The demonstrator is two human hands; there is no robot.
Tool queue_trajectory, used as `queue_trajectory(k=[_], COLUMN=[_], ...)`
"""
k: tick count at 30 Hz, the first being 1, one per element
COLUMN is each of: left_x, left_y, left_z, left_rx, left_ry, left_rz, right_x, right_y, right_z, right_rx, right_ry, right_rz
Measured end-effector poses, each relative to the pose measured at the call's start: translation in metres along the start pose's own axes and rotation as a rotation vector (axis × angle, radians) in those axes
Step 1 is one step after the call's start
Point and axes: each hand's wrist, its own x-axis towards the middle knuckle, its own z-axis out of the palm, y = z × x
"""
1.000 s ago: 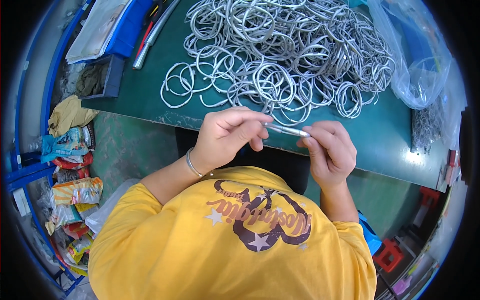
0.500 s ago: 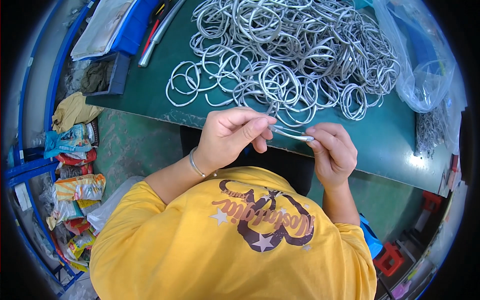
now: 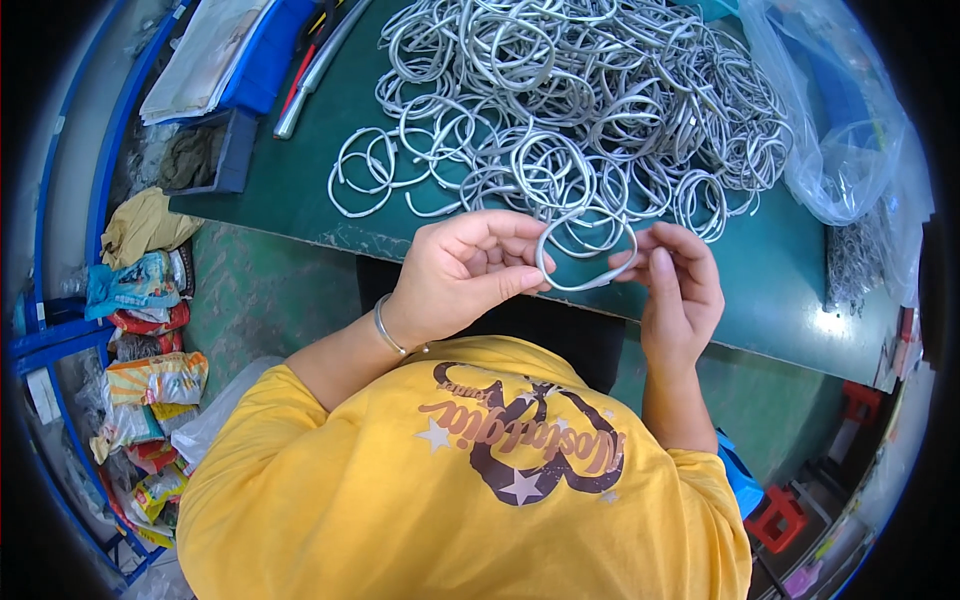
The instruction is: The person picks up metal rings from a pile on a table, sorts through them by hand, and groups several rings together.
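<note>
Between my hands is a thin silvery ring [image 3: 573,288], held over the near edge of the green table [image 3: 290,215]. My left hand [image 3: 465,268], closed in a pinch, grips its left side between thumb and fingers. The fingers of my right hand [image 3: 678,290] close on the right side of the ring, near a thicker, brighter stretch of it. Just beyond my hands lies a large tangled pile of similar silvery rings [image 3: 560,165], with a few looser ones at its left edge. Whether the held ring is a full loop or has a gap, I cannot tell.
Papers [image 3: 200,55] in a blue bin stand at the far left, by a grey tray [image 3: 235,150] holding dark cloth. Clear plastic bags [image 3: 850,170] hang over the right side. Colourful packets [image 3: 155,380] fill a shelf at left. A red stool [image 3: 778,520] is at lower right.
The ring has turned from nearly edge-on to showing its round opening. My right hand has shifted slightly right and its fingers have changed position; my left thumb has moved lower.
</note>
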Motion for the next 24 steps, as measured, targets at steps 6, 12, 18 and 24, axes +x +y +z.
queue_trajectory(k=[6,12,18,24], left_x=[0.004,0.005,0.008,0.0], left_y=[0.005,-0.001,0.006,-0.008], left_z=[-0.003,0.004,-0.006,-0.019], left_rx=[0.853,0.83,0.871,0.916], left_ry=[-0.109,0.021,0.04,0.129], left_rz=[0.53,0.667,0.619,0.535], right_x=[0.006,0.032,0.136,0.096], right_y=[-0.008,-0.03,-0.075,-0.04], right_z=[-0.013,-0.021,-0.126,-0.014], right_rx=[0.144,-0.34,-1.195,-0.91], right_ry=[-0.27,-0.081,0.471,-0.221], right_rz=[0.493,-0.094,-0.778,-0.514])
